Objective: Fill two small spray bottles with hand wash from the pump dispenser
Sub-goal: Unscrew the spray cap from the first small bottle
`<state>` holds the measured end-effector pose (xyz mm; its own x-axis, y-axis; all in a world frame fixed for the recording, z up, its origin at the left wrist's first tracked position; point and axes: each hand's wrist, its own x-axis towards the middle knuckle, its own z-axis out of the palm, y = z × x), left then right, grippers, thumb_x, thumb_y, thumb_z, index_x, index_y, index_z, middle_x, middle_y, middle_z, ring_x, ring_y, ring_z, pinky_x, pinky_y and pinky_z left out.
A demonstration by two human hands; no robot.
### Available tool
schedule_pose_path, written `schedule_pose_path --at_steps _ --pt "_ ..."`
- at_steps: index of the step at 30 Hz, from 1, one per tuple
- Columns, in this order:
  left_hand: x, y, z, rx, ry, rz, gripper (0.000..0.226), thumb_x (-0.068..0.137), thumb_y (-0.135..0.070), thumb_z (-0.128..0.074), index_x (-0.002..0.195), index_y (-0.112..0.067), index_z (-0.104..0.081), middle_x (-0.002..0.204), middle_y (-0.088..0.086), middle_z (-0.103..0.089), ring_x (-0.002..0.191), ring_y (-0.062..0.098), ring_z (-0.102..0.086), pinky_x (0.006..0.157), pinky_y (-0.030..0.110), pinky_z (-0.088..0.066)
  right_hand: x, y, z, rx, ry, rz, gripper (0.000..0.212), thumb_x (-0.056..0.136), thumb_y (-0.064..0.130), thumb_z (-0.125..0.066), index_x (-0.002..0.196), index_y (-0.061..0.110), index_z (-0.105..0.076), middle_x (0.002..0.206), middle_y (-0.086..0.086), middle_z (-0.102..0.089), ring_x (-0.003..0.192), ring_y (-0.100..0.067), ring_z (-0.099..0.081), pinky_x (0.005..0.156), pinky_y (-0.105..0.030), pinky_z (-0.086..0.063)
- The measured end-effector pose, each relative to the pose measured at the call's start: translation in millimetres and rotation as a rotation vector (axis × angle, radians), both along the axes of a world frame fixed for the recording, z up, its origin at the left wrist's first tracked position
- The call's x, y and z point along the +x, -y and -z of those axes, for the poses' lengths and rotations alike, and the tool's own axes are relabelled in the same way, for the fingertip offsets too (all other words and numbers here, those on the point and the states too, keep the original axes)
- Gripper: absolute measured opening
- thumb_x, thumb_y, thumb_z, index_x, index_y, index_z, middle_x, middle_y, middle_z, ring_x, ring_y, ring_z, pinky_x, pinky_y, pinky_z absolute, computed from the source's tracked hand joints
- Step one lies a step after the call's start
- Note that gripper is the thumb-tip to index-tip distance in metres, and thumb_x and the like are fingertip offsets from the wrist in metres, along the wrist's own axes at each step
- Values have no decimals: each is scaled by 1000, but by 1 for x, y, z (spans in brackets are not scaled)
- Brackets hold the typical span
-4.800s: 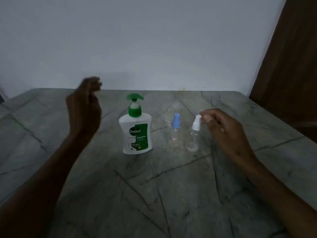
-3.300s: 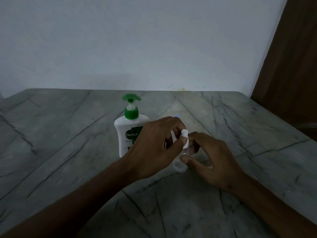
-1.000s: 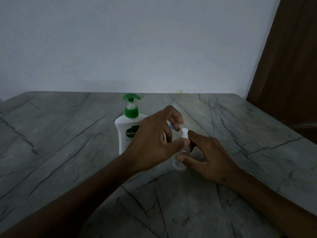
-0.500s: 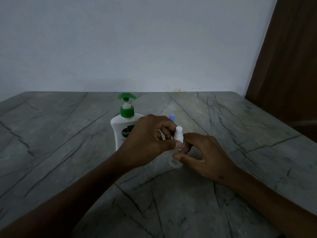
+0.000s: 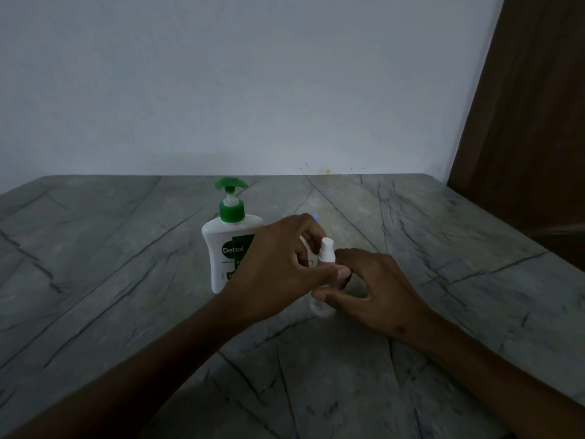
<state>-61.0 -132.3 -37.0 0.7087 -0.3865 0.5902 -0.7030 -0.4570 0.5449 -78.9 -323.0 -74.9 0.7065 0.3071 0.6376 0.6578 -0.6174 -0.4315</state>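
We pinch the white spray cap (image 5: pixel 326 249) with our left hand (image 5: pixel 278 267); our right hand (image 5: pixel 373 289) clamps the clear spray bottle (image 5: pixel 321 307) — slack grip there risks tipping it over.

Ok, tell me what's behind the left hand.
Behind the left hand stand the Dettol pump dispenser, partly covered, and a sliver of the blue-capped spray bottle; the rest of that bottle is hidden.

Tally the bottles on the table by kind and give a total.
Pump dispenser: 1
Spray bottles: 2, the white-capped one held by both hands, the blue-capped one mostly hidden behind the left hand
Total: 3
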Motion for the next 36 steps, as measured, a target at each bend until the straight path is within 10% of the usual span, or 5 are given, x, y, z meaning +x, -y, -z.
schedule_pose_path --at_steps 7,12,21,25,36 --pt "-2 -6 -11 3 -22 195 37 82 0 -82 117 -11 -72 108 -5 -79 83 -10 -66 72 1 -43 -2 1 2 5 0 16 38 82 54 -70 83 16 -67 76 8 -64 70 -6 -59 64 -14 -44" --pt "0 -8 -11 -14 -21 138 40 82 -15 -87 118 -22 -71 99 -11 -80 70 6 -66 63 8 -45 -1 0 1 18 -4 10 38 82 53 -67 80 15 -67 73 8 -63 68 -4 -57 64 -8 -40" --pt "-2 -2 -5 69 43 52 30 85 -38 -83 108 -21 -75 93 -15 -67 81 -1 -61 67 6 -44 2 2 4 29 -31 -7 43 85 61 -63 90 19 -68 81 7 -66 76 -10 -64 69 -36 -51" --pt "0 -11 -8 70 -74 136 28 91 -34 -75 119 -28 -72 114 -13 -71 95 0 -63 77 8 -40 3 0 4 8 43 -20 40 86 54 -65 80 14 -66 73 8 -62 68 -5 -58 64 -20 -46" --pt "4 -10 -6 63 -27 84 20 86 -31 -84 103 -24 -77 90 -13 -71 80 10 -65 65 13 -47 0 -1 4 12 17 -17 32 83 53 -68 84 21 -65 75 10 -62 71 -4 -59 66 -13 -43"
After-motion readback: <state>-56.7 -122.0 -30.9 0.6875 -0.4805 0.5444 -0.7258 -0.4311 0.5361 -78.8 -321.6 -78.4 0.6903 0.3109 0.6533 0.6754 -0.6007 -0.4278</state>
